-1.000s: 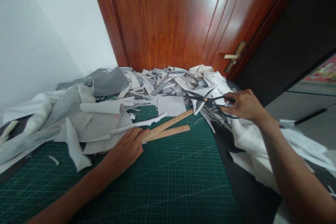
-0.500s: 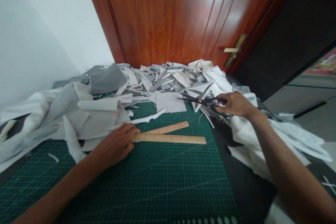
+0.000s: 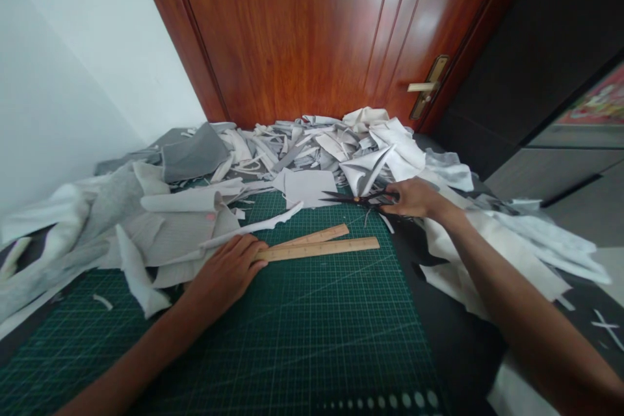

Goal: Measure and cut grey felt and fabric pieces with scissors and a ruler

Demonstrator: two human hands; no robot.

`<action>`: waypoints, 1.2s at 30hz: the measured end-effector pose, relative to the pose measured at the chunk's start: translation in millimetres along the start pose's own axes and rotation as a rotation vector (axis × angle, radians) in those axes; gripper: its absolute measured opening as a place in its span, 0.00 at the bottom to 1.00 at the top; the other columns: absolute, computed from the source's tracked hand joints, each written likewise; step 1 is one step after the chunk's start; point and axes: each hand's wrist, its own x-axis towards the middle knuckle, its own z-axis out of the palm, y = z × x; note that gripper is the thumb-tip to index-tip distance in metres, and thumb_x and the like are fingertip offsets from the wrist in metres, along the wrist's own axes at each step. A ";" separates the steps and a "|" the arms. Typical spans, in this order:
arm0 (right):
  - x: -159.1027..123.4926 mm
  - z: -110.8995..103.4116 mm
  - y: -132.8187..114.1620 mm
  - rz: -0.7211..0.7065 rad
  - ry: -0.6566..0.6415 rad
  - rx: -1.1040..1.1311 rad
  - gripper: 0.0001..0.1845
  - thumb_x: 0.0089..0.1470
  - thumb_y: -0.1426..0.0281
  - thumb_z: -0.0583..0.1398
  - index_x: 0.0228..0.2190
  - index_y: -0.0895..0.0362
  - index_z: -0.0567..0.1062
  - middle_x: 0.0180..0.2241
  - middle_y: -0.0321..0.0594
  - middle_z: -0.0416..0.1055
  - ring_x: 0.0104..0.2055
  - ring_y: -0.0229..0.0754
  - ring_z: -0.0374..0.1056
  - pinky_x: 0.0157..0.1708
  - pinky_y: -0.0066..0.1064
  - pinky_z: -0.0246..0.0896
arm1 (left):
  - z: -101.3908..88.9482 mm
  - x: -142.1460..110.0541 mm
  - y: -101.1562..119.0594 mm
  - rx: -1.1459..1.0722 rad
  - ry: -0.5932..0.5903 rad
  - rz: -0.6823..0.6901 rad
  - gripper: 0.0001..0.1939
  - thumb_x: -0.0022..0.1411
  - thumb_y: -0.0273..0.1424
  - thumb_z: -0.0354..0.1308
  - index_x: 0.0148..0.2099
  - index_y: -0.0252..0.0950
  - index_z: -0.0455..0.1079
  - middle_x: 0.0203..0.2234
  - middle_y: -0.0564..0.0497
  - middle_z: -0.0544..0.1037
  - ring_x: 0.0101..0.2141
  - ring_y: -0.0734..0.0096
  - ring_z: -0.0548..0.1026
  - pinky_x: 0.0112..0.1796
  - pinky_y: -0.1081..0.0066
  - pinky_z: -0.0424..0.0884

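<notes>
My right hand (image 3: 412,198) is closed around the handles of black scissors (image 3: 358,199). Their blades point left, slightly parted, over a piece of white fabric (image 3: 309,185) at the far side of the green cutting mat (image 3: 302,331). My left hand (image 3: 234,266) grips the near end of a wooden ruler (image 3: 326,247), which extends to the right across the mat. A second wooden ruler (image 3: 329,233) lies just behind it at an angle, its left end hidden. A narrow white strip (image 3: 273,223) rests beyond my left hand.
Grey and white scraps (image 3: 312,143) are heaped along the back, before a wooden door (image 3: 292,32). Larger fabric pieces (image 3: 180,227) cover the mat's left side. More white cloth (image 3: 502,253) lies under and beside my right forearm.
My right hand has brought the scissors left and a little nearer. The front ruler's right end has swung away from me, closer to the second ruler. The view has shifted slightly.
</notes>
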 end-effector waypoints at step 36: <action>-64.5 15.2 -153.6 -0.590 -0.110 0.183 0.24 0.61 0.62 0.68 0.54 0.59 0.73 0.51 0.50 0.72 0.52 0.54 0.70 0.51 0.45 0.65 | 15.0 2.5 31.0 -0.150 0.086 0.208 0.16 0.80 0.32 0.44 0.56 0.35 0.73 0.45 0.47 0.77 0.47 0.63 0.74 0.50 0.63 0.72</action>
